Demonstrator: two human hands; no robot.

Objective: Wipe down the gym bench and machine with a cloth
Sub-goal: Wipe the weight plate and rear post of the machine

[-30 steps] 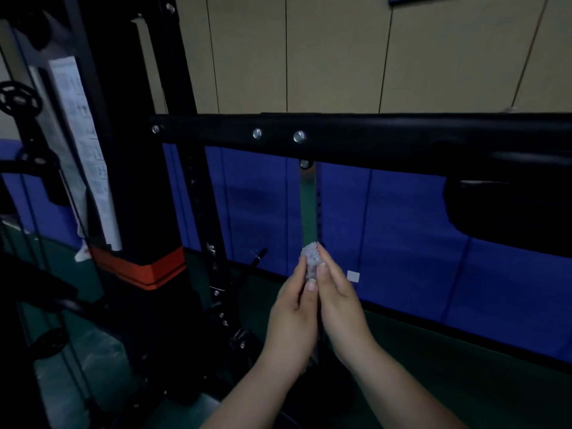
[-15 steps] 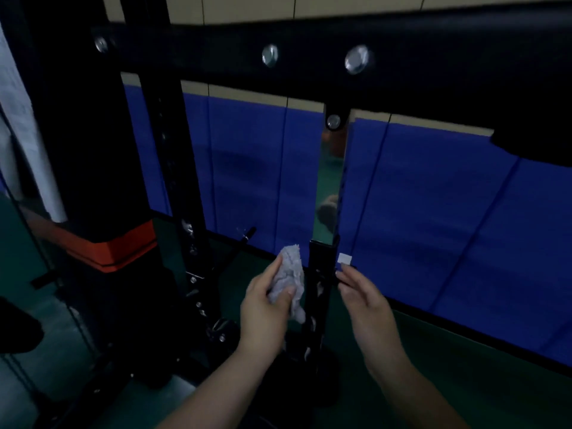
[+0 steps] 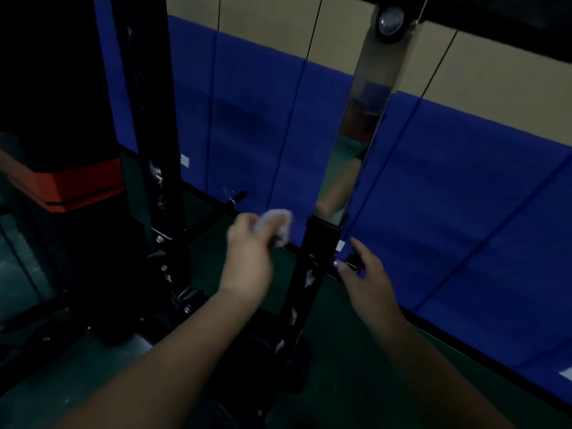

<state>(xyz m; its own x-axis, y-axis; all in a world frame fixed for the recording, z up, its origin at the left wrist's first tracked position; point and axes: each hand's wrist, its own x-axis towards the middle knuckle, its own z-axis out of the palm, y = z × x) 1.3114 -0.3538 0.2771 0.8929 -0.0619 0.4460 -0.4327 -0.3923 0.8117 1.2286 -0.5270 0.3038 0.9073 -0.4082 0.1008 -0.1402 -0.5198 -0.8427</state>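
Observation:
My left hand (image 3: 247,255) grips a crumpled grey cloth (image 3: 277,222), held just left of the machine's black upright post (image 3: 309,274). A shiny chrome bar (image 3: 362,119) rises out of that post toward a bolt at the top. To the right of the post, my right hand (image 3: 368,277) has its fingertips on a small black knob (image 3: 351,263) on the post's side. The cloth is blurred and sits a little apart from the post.
A second black upright (image 3: 154,150) with holes stands to the left, beside a black and red-orange stack (image 3: 71,184). Blue wall padding (image 3: 448,196) runs behind. Thin cables (image 3: 297,113) hang down. The floor (image 3: 340,351) is dark green.
My head has dropped closer to the post. My hands have parted: the left carried the cloth to the post's left, while the right went to the knob on its right side.

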